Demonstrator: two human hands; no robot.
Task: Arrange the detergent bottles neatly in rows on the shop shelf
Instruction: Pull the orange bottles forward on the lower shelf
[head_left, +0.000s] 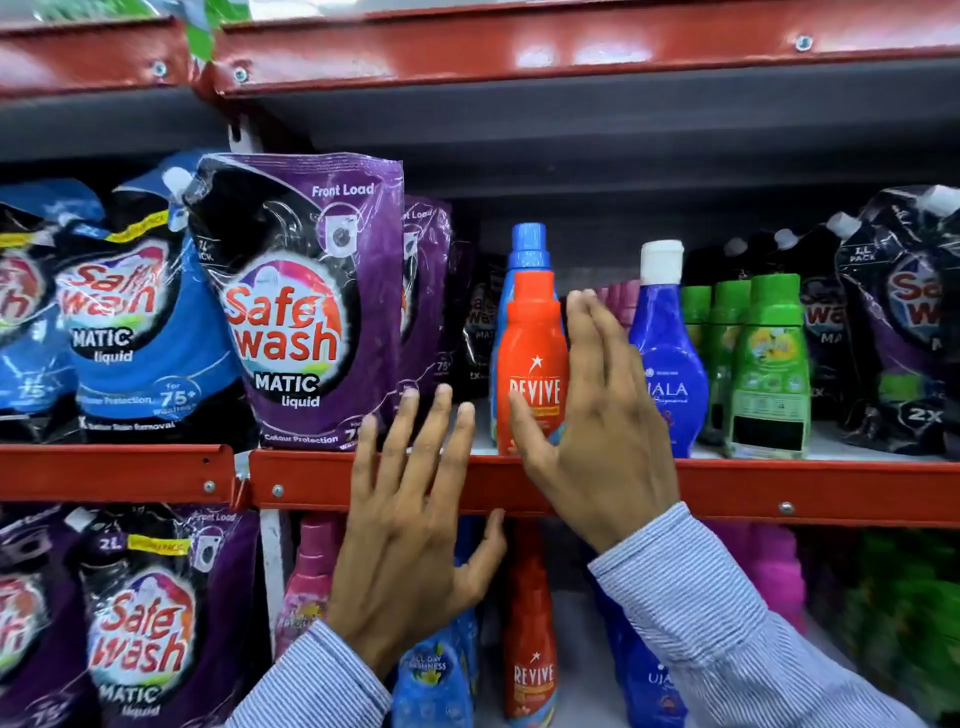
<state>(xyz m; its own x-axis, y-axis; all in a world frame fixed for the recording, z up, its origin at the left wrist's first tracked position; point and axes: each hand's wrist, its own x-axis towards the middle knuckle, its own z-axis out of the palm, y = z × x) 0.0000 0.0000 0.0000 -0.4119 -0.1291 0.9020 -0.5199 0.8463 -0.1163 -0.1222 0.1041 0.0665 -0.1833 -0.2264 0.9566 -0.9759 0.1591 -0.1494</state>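
Note:
An orange Revive bottle (531, 358) stands at the front edge of the red shelf (810, 493), with a taller blue-capped bottle (528, 249) right behind it. My right hand (592, 415) is open, its fingers flat along the orange bottle's right side and the thumb across its lower front. My left hand (410, 525) is open with fingers spread, held in front of the shelf lip just left of the bottle, holding nothing. A blue Ujala bottle (670, 358) with a white cap stands to the right, then green bottles (769, 364) in a row.
Purple Safewash pouches (301, 306) and blue pouches (130, 322) fill the shelf's left side. Dark pouches (904, 322) stand at the far right. The lower shelf holds another Revive bottle (530, 639), pink and blue bottles and more pouches. A red shelf (519, 52) hangs above.

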